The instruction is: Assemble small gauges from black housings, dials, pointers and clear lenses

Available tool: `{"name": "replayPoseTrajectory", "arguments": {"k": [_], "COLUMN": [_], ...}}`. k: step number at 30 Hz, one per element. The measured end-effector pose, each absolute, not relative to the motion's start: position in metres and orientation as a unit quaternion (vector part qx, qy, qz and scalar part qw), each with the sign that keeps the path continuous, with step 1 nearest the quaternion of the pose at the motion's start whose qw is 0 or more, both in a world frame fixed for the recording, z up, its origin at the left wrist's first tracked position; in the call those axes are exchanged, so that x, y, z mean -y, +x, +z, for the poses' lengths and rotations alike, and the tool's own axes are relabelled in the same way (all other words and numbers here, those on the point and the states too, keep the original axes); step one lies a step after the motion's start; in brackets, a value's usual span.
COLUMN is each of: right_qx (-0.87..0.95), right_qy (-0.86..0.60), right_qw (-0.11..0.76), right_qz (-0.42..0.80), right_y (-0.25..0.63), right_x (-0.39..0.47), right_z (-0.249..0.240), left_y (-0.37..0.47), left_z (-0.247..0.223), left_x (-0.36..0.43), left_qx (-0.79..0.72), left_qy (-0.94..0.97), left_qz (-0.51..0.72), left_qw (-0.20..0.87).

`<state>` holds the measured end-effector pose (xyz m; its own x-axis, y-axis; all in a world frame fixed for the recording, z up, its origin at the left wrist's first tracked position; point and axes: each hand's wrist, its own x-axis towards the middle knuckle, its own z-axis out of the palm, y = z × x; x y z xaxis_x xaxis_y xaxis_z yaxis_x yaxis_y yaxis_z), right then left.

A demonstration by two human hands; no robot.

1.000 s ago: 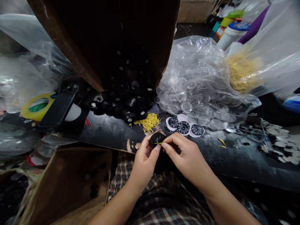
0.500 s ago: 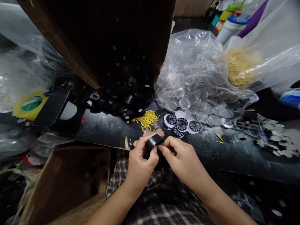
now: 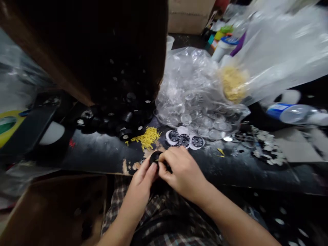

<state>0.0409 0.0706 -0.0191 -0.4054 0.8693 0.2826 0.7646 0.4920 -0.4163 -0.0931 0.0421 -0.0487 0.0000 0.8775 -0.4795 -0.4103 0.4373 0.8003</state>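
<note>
My left hand (image 3: 142, 182) is closed around a small round black clock case (image 3: 154, 156), held just above the table's front edge. My right hand (image 3: 180, 169) pinches at the face of the case, fingertips touching or very near it; what they grip is hidden. Just beyond lies a heap of thin yellow clock hands (image 3: 148, 136). To its right, printed black-and-white dials (image 3: 183, 140) overlap in a loose group. Several black cases (image 3: 125, 133) are piled at the mouth of a dark carton (image 3: 84, 97).
A clear plastic bag (image 3: 189, 68) spills transparent round covers behind the dials. White pieces (image 3: 269, 147) are scattered at the right, near a bottle with a blue label (image 3: 279, 110). Yellow tape (image 3: 15, 126) sits far left. An open cardboard box (image 3: 101, 184) stands below the table edge.
The view has swung right, so the scene sits further left. The case has turned its face upward, and my right fingers have moved in over it.
</note>
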Motion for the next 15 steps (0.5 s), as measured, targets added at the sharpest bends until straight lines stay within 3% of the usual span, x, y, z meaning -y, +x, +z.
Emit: {"name": "replayPoseTrajectory", "arguments": {"k": [5,11,15], "right_qx": [0.778,0.751,0.667], "right_qy": [-0.563,-0.544,-0.658], "right_qw": [0.229,0.214,0.284], "right_qz": [0.160,0.307,0.203], "right_y": [0.035,0.060,0.095], "right_x": [-0.071,-0.086,-0.132], "right_z": [-0.021,-0.013,-0.024], "left_y": [-0.081,-0.088,-0.087], "left_z": [-0.055,-0.069,-0.063], "left_x": [-0.041,-0.043,-0.046], "left_qx": [-0.522,-0.506,-0.487], "left_qy": [0.115,0.230,0.188], "left_qz": [0.472,0.468,0.498], "left_qw": [0.701,0.687,0.692]}}
